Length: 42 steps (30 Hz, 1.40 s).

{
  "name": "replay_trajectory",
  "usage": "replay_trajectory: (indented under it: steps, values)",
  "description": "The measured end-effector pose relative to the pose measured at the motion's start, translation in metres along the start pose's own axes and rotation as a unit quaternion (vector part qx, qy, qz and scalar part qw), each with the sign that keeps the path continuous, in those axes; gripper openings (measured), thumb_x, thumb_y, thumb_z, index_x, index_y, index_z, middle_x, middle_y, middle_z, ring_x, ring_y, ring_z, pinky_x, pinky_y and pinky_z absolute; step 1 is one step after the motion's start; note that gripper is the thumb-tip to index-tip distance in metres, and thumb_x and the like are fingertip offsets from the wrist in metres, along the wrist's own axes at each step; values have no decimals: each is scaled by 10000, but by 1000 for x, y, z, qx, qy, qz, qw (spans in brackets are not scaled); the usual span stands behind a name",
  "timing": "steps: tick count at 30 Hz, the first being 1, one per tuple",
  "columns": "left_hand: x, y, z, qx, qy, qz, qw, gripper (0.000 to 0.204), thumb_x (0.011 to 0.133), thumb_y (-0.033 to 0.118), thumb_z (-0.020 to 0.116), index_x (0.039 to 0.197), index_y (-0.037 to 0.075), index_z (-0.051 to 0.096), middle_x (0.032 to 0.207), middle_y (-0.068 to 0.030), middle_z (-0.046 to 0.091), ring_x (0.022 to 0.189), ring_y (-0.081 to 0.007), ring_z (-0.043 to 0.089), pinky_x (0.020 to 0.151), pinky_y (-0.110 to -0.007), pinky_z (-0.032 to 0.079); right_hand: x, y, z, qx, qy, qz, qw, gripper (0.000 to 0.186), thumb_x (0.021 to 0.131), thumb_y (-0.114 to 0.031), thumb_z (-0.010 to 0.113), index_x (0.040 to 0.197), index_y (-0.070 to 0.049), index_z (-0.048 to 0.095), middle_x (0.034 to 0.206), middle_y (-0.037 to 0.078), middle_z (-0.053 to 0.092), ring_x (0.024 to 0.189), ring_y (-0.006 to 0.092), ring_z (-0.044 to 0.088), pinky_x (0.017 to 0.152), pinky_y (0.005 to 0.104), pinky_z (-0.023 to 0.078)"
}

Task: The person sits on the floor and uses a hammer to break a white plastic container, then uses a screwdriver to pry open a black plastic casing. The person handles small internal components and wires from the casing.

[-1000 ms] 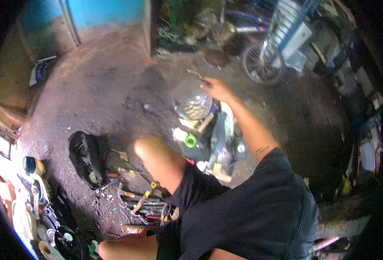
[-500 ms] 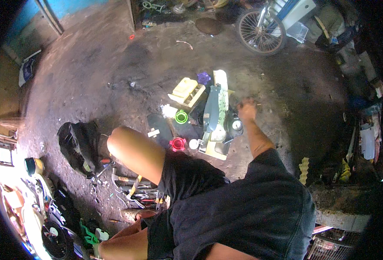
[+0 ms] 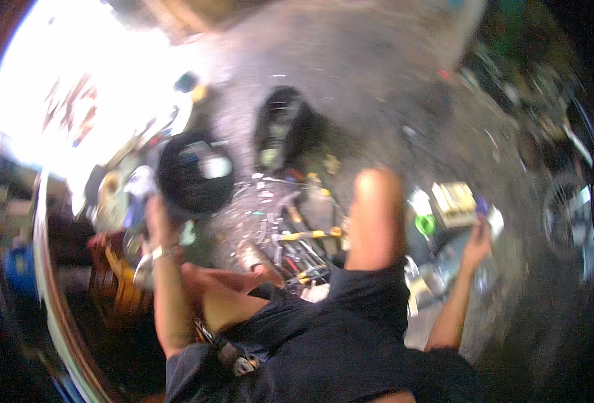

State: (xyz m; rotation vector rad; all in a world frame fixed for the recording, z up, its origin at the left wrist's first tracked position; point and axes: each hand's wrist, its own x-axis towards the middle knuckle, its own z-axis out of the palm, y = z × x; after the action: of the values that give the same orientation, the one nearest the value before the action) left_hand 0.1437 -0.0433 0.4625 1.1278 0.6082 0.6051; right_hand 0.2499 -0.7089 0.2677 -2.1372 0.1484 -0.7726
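Motion blur smears most of the view. My left hand point(image 3: 158, 220) reaches up on the left, beside a round black object point(image 3: 195, 173) with a whitish patch in it. Whether the hand touches that object cannot be made out, and its fingers are smeared. On the right, my right hand point(image 3: 478, 243) is over the group of parts on the ground, its fingers blurred too. Near it lie a cream-yellow plastic piece point(image 3: 454, 203), a green ring-shaped part point(image 3: 425, 224) and a purple part point(image 3: 482, 205). A long, pale and grey piece lies partly under my right forearm.
Hand tools, including a yellow-handled one point(image 3: 308, 235), lie on the ground between my legs. A black bag-like object point(image 3: 282, 127) lies farther off. Mixed items crowd the left beside bright light. A bicycle wheel point(image 3: 560, 213) stands at the far right.
The view has swung left, so the parts now appear at the right. My left hand has come into view beside the round black object. My right hand stays near the parts.
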Motion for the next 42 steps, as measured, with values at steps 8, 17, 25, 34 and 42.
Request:
replay_trajectory:
  steps: [8,17,25,34,42]
  values:
    - [-44,-37,11,5,-105,-25,994,450,1044,396,467,1133,-7,647,1017,-78,714,819,-144,684,726,-277,557,8,-398,118,269,-356,-196,873,282,868,-127,702,1131,-31,672,1084,117,658,939,272,654,832,373,542]
    - [-42,-42,22,84,-87,-28,992,409,1037,378,505,1016,22,705,866,-6,713,691,-48,620,639,-213,494,-52,-398,230,277,-520,-95,803,202,887,-186,690,897,16,698,937,78,690,841,190,662,763,346,501]
    - [-28,-60,12,29,-75,-87,993,303,1011,316,580,1080,32,659,908,6,693,745,-55,625,680,-219,501,-40,-402,225,491,-606,282,559,201,962,-165,513,1028,-20,635,940,166,716,817,204,690,736,322,556]
    - [-11,-91,-21,290,57,47,954,464,1000,372,551,1258,-11,597,1166,-125,676,1109,-213,593,984,-356,450,-74,-406,251,450,-647,259,559,236,961,-245,578,812,-63,559,838,178,685,751,330,704,730,489,607]
    - [-53,-66,30,334,-139,88,928,968,833,618,677,1494,5,324,1436,-318,404,1348,-415,418,1118,-452,346,-80,-421,251,407,-635,199,625,201,970,-201,593,823,-64,598,729,60,633,630,165,622,568,304,504]
